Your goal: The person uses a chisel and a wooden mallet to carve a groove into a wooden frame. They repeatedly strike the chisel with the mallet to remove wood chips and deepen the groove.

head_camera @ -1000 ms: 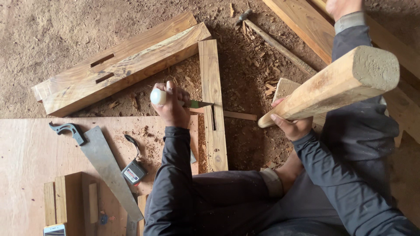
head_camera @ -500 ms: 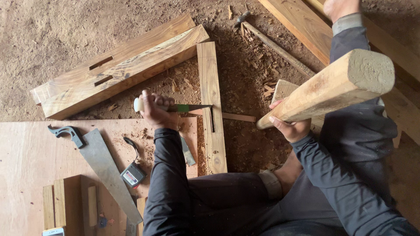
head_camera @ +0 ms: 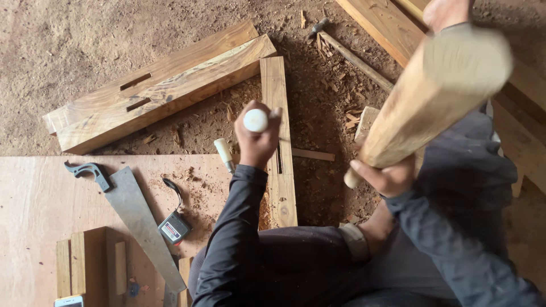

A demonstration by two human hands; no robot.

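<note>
Your left hand grips the white-capped chisel upright on the narrow plank, its slot only partly cut, while your right hand clasps the raised wooden mallet.

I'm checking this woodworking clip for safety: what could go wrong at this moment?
1. The raised, motion-blurred thick wooden mallet in the right hand could miss the small white-capped chisel and strike the left hand gripping it.
2. The narrow slotted wooden plank shows no clamp, so it may shift when struck.
</note>
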